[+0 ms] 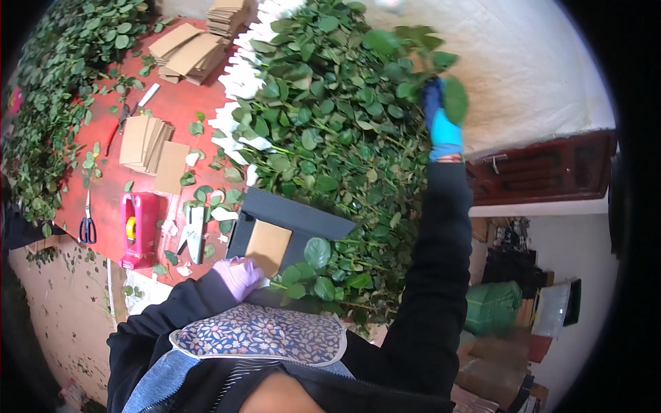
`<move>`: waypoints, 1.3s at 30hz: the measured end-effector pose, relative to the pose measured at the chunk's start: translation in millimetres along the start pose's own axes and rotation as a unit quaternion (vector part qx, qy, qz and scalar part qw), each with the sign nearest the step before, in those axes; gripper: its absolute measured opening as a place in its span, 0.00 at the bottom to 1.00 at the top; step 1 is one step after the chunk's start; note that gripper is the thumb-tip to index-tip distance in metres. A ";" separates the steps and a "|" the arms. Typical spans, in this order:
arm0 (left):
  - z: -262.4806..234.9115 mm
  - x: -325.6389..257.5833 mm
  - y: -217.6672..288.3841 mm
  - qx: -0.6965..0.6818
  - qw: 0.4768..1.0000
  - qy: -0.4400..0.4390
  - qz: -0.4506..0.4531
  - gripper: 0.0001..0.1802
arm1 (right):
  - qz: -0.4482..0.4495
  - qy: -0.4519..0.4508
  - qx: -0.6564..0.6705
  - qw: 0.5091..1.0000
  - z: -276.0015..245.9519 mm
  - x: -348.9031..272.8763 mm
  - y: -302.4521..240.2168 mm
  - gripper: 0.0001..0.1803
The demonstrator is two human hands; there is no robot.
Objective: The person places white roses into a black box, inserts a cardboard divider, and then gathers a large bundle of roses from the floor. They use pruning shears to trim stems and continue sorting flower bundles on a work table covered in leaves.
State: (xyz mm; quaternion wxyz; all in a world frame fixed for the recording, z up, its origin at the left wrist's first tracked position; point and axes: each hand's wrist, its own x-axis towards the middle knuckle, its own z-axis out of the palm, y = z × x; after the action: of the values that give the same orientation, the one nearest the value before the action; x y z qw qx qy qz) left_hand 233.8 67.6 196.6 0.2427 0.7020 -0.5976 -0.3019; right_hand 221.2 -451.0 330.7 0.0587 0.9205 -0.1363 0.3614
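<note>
My left hand [239,277], in a lilac glove, is closed round the white end of a leafy stem [317,275] at the table's near edge. Its leaves point right. Beside it, a piece of brown cardboard [268,244] lies in a black tray-like holder [296,212]. At the far right, my outstretched right hand [441,120] wears a blue glove and is closed on another leafy stem [420,45], slightly blurred. Leaves hide part of its fingers. Between the hands spreads a large pile of leafy stems [330,124], with white wrapped ends [241,72] facing left.
On the red table [89,186] lie a pink tape dispenser [140,230], dark-handled scissors [87,224], a pale stapler [193,234], red-handled cutters [113,131] and stacks of cardboard [148,143]. More greenery [51,89] fills the left side. A wall [523,76] stands at right.
</note>
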 end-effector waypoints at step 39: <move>-180.8 -73.6 -450.0 0.142 0.790 0.294 -0.519 0.19 | 0.272 0.049 0.498 0.822 -131.4 76.9 61.1 0.23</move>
State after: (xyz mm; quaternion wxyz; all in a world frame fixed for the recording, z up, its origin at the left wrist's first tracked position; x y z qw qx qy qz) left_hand 666.9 212.1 17.4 0.1106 0.9880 -0.0790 -0.0730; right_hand 171.9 -498.2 479.8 -0.5020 0.7310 -0.1798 0.4258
